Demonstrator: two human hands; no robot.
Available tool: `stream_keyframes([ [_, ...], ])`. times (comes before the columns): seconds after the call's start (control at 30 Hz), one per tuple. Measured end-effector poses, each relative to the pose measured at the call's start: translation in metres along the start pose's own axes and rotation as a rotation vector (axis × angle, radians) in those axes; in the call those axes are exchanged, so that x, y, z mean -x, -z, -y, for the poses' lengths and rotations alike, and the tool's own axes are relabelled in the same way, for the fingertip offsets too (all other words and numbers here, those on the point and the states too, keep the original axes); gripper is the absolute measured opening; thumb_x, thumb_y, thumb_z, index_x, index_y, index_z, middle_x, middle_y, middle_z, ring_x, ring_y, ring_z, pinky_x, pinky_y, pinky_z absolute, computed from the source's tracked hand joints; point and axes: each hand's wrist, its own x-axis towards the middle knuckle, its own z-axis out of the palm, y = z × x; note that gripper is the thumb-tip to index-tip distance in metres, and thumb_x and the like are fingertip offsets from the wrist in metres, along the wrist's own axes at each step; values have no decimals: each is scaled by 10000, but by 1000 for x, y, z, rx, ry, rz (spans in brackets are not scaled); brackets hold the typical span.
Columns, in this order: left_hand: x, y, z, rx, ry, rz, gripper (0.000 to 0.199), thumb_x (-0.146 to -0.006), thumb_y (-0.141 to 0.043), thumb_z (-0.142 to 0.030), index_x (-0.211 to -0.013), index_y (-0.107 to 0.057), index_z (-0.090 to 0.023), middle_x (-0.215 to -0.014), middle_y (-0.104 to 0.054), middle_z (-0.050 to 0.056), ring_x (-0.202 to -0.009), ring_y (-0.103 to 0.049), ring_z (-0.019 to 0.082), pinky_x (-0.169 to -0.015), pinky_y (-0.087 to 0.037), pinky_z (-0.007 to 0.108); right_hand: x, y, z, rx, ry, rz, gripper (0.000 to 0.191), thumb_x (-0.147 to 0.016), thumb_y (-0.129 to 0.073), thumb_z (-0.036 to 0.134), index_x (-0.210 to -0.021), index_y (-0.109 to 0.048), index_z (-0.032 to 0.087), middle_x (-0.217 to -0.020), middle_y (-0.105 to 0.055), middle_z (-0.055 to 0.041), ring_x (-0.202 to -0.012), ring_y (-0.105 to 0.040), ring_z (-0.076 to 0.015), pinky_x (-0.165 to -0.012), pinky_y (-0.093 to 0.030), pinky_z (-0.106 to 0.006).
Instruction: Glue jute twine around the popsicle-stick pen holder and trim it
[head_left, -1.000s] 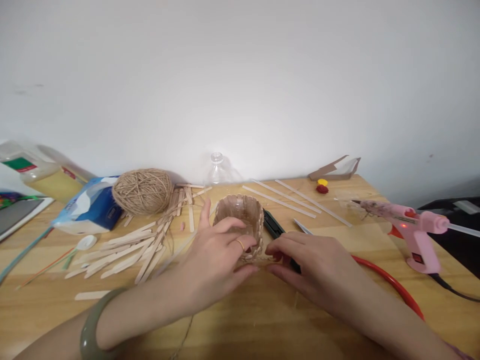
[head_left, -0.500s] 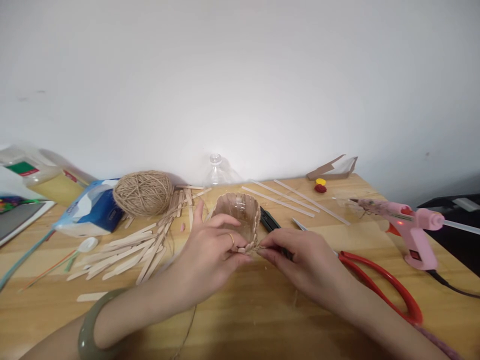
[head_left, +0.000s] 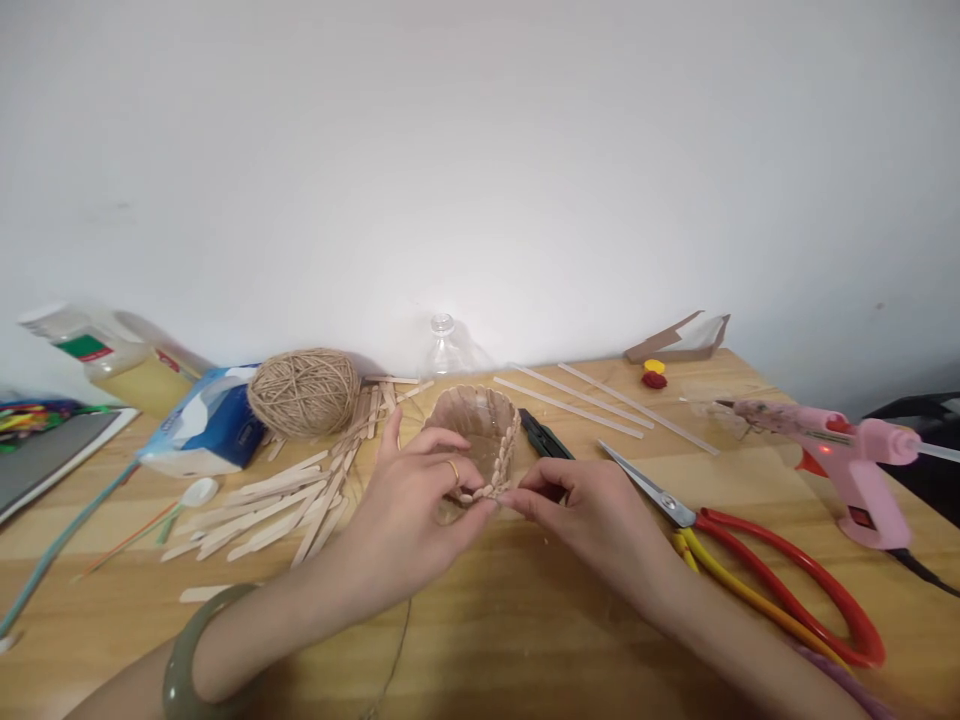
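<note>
A round cup-like holder, covered in wooden craft sticks, stands at the middle of the table. My left hand grips its near rim between thumb and fingers, with the index finger raised. At the rim's near right, my right hand pinches thin twine, thumb and index finger pressed together close to the left thumb. A strand of twine hangs down below my left hand. The twine's end between the fingertips is too small to make out.
Wooden sticks, a twine ball and a blue tissue pack lie left. Behind stands a clear bottle top. To the right are a black cutter, glue sticks, red-handled scissors and a pink glue gun.
The view has shifted a little, so most things appear further right. My right hand has moved slightly left toward my left thumb, and more of the scissors shows.
</note>
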Motion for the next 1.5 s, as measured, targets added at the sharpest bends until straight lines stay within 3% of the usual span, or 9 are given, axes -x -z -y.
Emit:
stream_keyframes([
  [0.17, -4, 21, 7, 208, 117, 7, 94, -735, -598, -234, -650, -582, -198, -749, -661, 4, -1074, -535, 242, -1077, 26, 512, -4, 2, -2, -56, 50, -50, 245, -805, -591, 348, -606, -621, 209, -524, -593, 44, -477, -489, -101, -448, -327, -221],
  [0.3, -5, 37, 10, 526, 245, 78, 121, -709, -632, -274, -646, -602, -175, -994, -623, 62, -1064, -515, 263, -980, -260, 446, 0, 8, 0, -110, 199, -236, 91, -827, -562, 268, -774, -624, 227, -656, -630, 36, -572, -539, -109, -529, -417, -223],
  [0.37, -4, 39, 11, 626, 288, 96, 120, -680, -661, -273, -661, -611, -166, -1047, -599, 69, -1043, -512, 260, -917, -319, 401, 2, 10, 5, -80, 317, -311, 41, -823, -565, 224, -823, -606, 229, -710, -625, 26, -648, -559, -120, -595, -443, -238],
  [0.47, -3, 39, 15, 746, 295, 144, 114, -664, -678, -245, -651, -601, -162, -993, -610, 49, -1005, -521, 237, -876, -339, 348, 3, 10, 14, -92, 449, -296, 96, -834, -539, 160, -870, -594, 229, -774, -614, 11, -719, -564, -125, -636, -460, -242],
  [0.63, -8, 39, 22, 901, 287, 228, 92, -690, -681, -239, -685, -630, -163, -903, -630, 17, -900, -542, 179, -800, -371, 279, 0, 7, 26, -125, 528, -249, 193, -842, -505, 108, -961, -606, 222, -882, -604, -23, -828, -569, -133, -703, -482, -250],
  [0.87, -13, 42, 29, 977, 267, 357, 137, -732, -669, -298, -764, -701, -169, -761, -617, 7, -702, -518, 118, -681, -396, 241, 0, 9, 29, -110, 443, -234, 184, -856, -479, 125, -962, -595, 220, -900, -615, -29, -807, -579, -134, -685, -489, -257],
  [1.13, -14, 40, 25, 1052, 335, 303, 104, -734, -652, -232, -761, -711, -151, -744, -663, 13, -704, -558, 116, -724, -402, 237, 7, 24, 18, -46, 336, -306, 147, -888, -462, 200, -945, -594, 229, -895, -632, -27, -797, -590, -139, -663, -485, -256],
  [1.33, -12, 38, 20, 1109, 363, 248, 53, -693, -664, -166, -743, -679, -160, -680, -619, -31, -643, -512, 88, -663, -374, 216, 2, 17, 32, -69, 374, -212, 206, -885, -460, 183, -1034, -593, 237, -862, -630, -2, -743, -590, -113, -655, -481, -234],
  [1.5, -9, 38, 17, 1133, 364, 262, 60, -689, -664, -170, -744, -643, -158, -635, -577, -39, -606, -481, 81, -594, -346, 207, 0, 11, 41, -125, 417, -177, 158, -874, -484, 184, -915, -631, 226, -818, -636, -6, -754, -594, -124, -647, -480, -239],
])
